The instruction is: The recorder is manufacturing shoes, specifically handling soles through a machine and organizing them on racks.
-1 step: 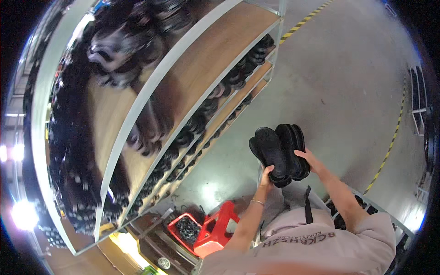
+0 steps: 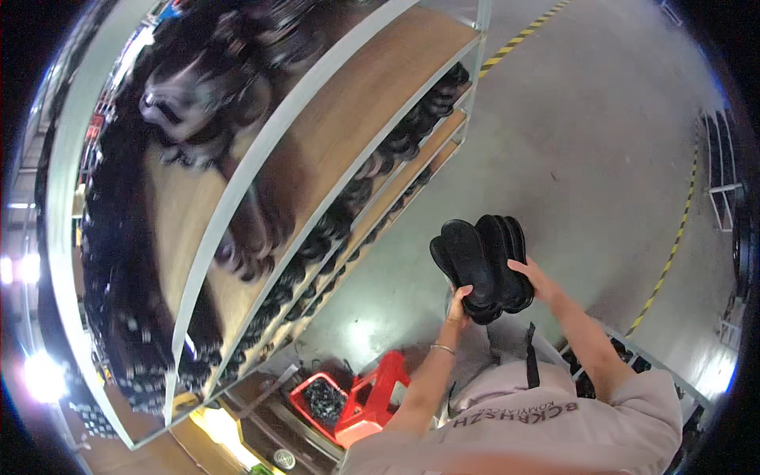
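A bundle of several black shoe soles point(image 2: 475, 257) is held in front of my body, above the grey floor. My left hand point(image 2: 458, 305) grips its near left side, thumb lying over the top sole. Round the right side my right hand point(image 2: 535, 277) is closed, its fingertips pressing the outer edges of the stack. The soles stand side by side in two groups, tilted, with rounded ends pointing away from me. The fingers under the bundle are hidden.
A tall metal rack point(image 2: 229, 198) with wooden shelves full of black soles fills the left. Near my left arm stand a red plastic stool point(image 2: 372, 400) and a red bin point(image 2: 305, 385) of dark pieces. Another metal rack point(image 2: 673, 380) is by my right elbow. Yellow-black tape point(image 2: 669, 273) marks the floor.
The rack at the left sits slightly further left in the picture. Both hands keep their grip on the soles, practically unmoved.
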Demonstrator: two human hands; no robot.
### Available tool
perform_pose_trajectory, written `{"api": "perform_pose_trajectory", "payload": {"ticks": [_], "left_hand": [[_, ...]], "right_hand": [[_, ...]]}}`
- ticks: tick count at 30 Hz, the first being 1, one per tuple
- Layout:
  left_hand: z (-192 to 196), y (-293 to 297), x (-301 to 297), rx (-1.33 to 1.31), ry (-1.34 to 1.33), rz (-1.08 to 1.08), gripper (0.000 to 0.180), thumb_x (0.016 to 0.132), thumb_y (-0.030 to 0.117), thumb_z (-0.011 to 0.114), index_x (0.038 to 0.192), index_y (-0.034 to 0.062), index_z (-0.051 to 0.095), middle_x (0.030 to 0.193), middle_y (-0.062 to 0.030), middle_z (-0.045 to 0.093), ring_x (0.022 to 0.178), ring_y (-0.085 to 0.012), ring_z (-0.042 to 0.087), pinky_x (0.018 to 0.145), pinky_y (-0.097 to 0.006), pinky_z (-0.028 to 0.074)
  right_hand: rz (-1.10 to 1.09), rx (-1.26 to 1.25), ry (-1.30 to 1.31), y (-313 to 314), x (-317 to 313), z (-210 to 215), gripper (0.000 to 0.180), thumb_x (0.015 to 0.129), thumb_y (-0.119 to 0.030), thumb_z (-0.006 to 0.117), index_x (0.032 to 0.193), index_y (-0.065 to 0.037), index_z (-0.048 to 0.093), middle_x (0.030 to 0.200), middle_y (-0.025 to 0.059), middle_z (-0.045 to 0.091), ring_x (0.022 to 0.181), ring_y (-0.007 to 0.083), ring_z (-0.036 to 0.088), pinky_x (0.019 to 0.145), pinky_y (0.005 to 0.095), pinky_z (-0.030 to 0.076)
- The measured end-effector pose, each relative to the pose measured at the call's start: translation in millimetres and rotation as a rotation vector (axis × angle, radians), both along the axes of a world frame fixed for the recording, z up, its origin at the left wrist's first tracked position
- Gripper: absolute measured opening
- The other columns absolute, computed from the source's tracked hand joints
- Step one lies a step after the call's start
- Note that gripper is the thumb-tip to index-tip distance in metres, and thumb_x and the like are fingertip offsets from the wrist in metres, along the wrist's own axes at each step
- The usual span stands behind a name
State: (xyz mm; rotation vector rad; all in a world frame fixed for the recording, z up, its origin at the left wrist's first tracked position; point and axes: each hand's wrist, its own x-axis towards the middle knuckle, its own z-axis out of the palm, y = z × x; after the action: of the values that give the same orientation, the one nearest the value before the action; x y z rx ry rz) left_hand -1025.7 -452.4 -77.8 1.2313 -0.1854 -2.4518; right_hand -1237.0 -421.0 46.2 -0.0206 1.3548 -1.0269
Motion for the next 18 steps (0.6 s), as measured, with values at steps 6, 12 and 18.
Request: {"api": "perform_pose_trajectory", "payload": {"ticks": [6, 12, 18], "left_hand": [[-82, -97, -88, 0.022, 0.074, -0.115, 0.064, 0.073, 0.027, 0.064, 0.129, 0.0048, 0.042, 0.122, -0.0116, 0.053, 0.113, -0.0288, 0.051, 0.099, -0.042, 0.041], [-208, -178, -147, -0.021, 0.005, -0.086, 0.055, 0.071, 0.022, 0.067, 0.121, 0.0083, 0.05, 0.108, -0.006, 0.059, 0.1, -0.021, 0.056, 0.09, -0.035, 0.045], [-337, -236, -205, -0.089, 0.071, -0.093, 0.047, 0.073, 0.017, 0.062, 0.116, 0.0003, 0.052, 0.108, -0.0095, 0.06, 0.099, -0.0243, 0.059, 0.09, -0.037, 0.047]], "right_hand": [[-0.147, 0.057, -0.006, -56, -83, -115, 0.073, 0.077, -0.031, 0.072, 0.134, -0.003, 0.036, 0.123, 0.0142, 0.051, 0.111, 0.0261, 0.053, 0.094, 0.0394, 0.044], [-0.141, 0.014, -0.005, -150, -157, -222, 0.071, 0.075, -0.029, 0.074, 0.132, -0.002, 0.039, 0.124, 0.0124, 0.051, 0.109, 0.0234, 0.053, 0.093, 0.0361, 0.043], [-0.021, -0.161, 0.138, -204, -227, -374, 0.089, 0.07, -0.033, 0.078, 0.138, -0.001, 0.031, 0.129, 0.014, 0.046, 0.12, 0.0247, 0.044, 0.104, 0.0366, 0.031]]}}
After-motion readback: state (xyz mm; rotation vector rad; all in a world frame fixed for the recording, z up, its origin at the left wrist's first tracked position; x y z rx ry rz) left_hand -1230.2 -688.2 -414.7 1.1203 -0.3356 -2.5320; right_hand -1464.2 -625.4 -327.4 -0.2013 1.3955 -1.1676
